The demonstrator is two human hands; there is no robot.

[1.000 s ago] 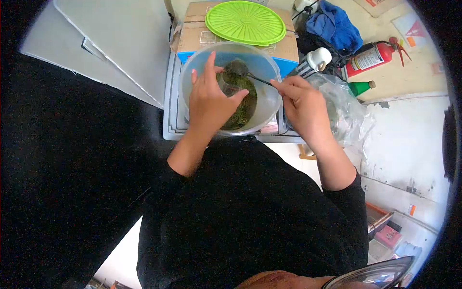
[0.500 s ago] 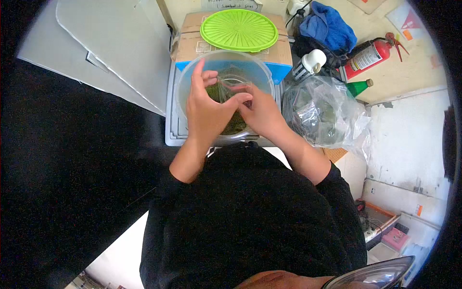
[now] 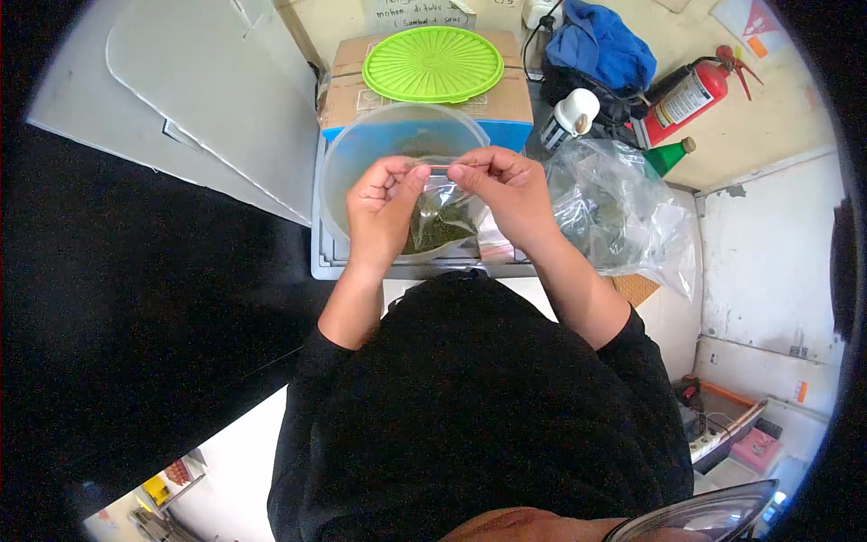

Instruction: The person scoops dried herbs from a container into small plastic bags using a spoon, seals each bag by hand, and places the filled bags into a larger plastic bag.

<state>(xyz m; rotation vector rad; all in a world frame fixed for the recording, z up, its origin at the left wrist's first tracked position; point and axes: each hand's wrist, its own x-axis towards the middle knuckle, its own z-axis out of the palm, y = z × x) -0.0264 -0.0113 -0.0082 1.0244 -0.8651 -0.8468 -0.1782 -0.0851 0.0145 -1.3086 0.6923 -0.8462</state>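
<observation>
Between my hands is a small clear zip bag (image 3: 442,212) with dried green flakes showing in or through it. My left hand (image 3: 384,208) pinches the left end of its top edge between thumb and fingers. At the right end of that edge, the thumb and fingers of my right hand (image 3: 517,194) are closed on it. The bag hangs over a round translucent tub (image 3: 339,176), where more green flakes lie at the bottom. By my right wrist, small clear bags with pink edges (image 3: 495,242) lie at the tub's right side.
Behind the tub, a green lid (image 3: 433,65) rests on a cardboard box (image 3: 348,81). To the right are a large clear plastic bag (image 3: 623,217), a white-topped bottle (image 3: 569,116), a green bottle (image 3: 668,158) and a fire extinguisher (image 3: 691,98). A grey panel (image 3: 208,99) stands left.
My hands have drawn apart and turned so both grip the bag's top edge. My left fingers, raised before, are now curled. The tub appears slightly further left, and the pink-edged bags now show.
</observation>
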